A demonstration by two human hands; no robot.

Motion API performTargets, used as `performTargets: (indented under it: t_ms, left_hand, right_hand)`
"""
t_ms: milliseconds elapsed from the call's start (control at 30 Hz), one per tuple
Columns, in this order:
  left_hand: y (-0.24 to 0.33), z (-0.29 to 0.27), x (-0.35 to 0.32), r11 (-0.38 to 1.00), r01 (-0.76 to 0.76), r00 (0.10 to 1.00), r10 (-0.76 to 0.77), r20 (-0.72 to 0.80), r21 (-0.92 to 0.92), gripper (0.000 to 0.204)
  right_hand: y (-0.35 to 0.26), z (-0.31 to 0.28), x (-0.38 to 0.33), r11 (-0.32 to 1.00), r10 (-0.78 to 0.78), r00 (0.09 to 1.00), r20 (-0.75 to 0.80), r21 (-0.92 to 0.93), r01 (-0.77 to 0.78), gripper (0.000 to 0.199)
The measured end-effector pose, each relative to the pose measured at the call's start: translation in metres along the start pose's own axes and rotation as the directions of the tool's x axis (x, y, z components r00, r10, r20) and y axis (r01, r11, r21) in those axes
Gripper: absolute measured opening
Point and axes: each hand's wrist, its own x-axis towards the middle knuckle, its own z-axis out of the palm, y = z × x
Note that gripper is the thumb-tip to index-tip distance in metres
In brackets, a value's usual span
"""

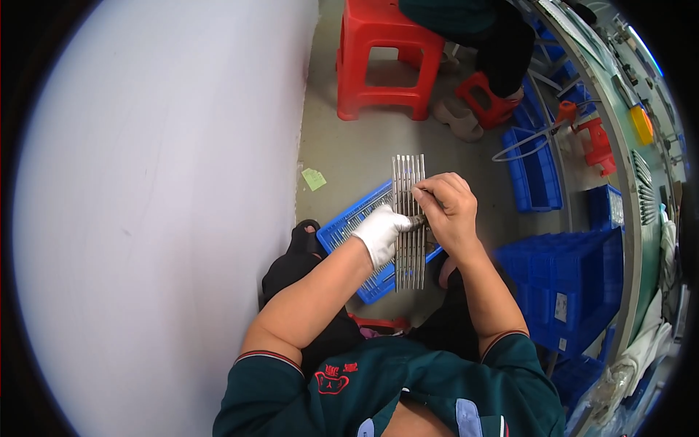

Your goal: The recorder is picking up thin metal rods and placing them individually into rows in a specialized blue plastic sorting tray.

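My left hand [384, 231], in a white glove with a darkened thumb, grips a flat row of several slender metal rods [409, 262] around their middle. The rods lie side by side, pointing away from me. At their right edge, my bare right hand [450, 210] is closed, thumb and forefinger pinched near the rods; whether it has hold of one is hard to make out. Below both hands a blue plastic tray [370, 294] rests between my legs, with many more metal rods [348, 227] lying in it.
A white wall [160, 204] runs along my left. Blue bins [561, 273] stack at right beneath a green-topped workbench [608, 80]. Ahead is a red stool [382, 62], with another person's dark-clothed legs [506, 51] beside it. A green paper scrap [314, 179] lies on the floor.
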Motion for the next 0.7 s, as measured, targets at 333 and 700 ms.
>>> performTargets:
  t_ms: [333, 700]
  left_hand:
    - [-0.002, 0.000, 0.001, 0.999, -0.011, 1.000, 0.011, 0.000, 0.046, 0.036]
    - [0.000, 0.005, -0.004, 0.991, -0.026, 1.000, 0.026, 0.007, 0.134, 0.028]
  right_hand:
    - [-0.003, -0.002, 0.001, 0.997, -0.042, 0.999, 0.031, -0.061, 0.044, 0.008]
    - [-0.002, 0.005, 0.000, 0.979, -0.127, 0.991, 0.050, -0.156, 0.133, 0.012]
